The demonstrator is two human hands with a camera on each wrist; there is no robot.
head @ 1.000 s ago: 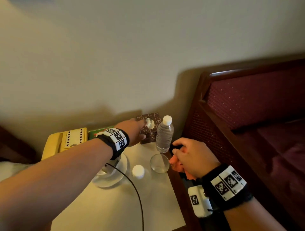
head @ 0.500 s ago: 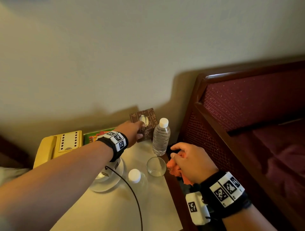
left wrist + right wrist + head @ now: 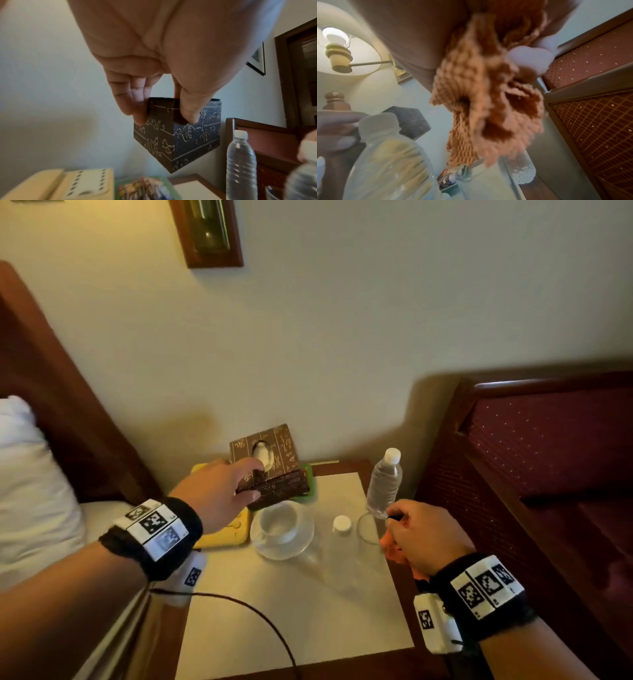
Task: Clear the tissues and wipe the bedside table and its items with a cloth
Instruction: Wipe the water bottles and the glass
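Observation:
My left hand point(image 3: 253, 482) grips the brown patterned tissue box point(image 3: 274, 470) by its near corner, thumb on one side and fingers on the other. In the left wrist view the tissue box point(image 3: 181, 136) hangs tilted in the air above the bedside table, held by my left hand point(image 3: 161, 117). A white tissue shows in its top slot. My right hand point(image 3: 399, 522) holds a bunched orange cloth point(image 3: 394, 551) beside the empty glass point(image 3: 368, 530). The orange cloth point(image 3: 479, 102) dangles below the palm in the right wrist view.
On the white table top point(image 3: 308, 618) are a standing water bottle point(image 3: 383, 482), a second capped bottle point(image 3: 342, 525), a cup on a saucer point(image 3: 281, 530), a yellow telephone point(image 3: 227, 534) and a green tray point(image 3: 310, 482). Padded headboards flank both sides; a cable crosses the front.
My left hand has closed on the tissue box and lifted it off the table's back edge. My right hand stays by the glass with the cloth. The head view has tilted up.

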